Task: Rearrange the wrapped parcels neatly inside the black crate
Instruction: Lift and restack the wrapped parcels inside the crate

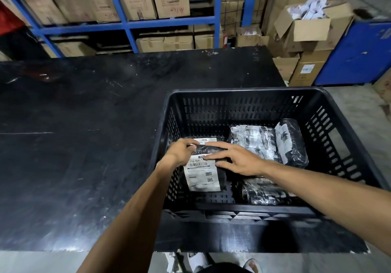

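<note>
A black slotted crate stands on the right part of a black table. Inside lie several parcels wrapped in black plastic with white labels. The near-left parcel shows a large white shipping label. My left hand grips its far-left edge, fingers curled. My right hand lies flat across its top with fingers spread. Another labelled parcel peeks out just behind it. A wide parcel and a bulky one lie at the far right. One more parcel sits under my right forearm.
Blue shelving filled with cardboard boxes stands behind the table. Open cardboard boxes are stacked at the back right beside a blue cabinet. Grey floor and my sandalled feet show below the table's front edge.
</note>
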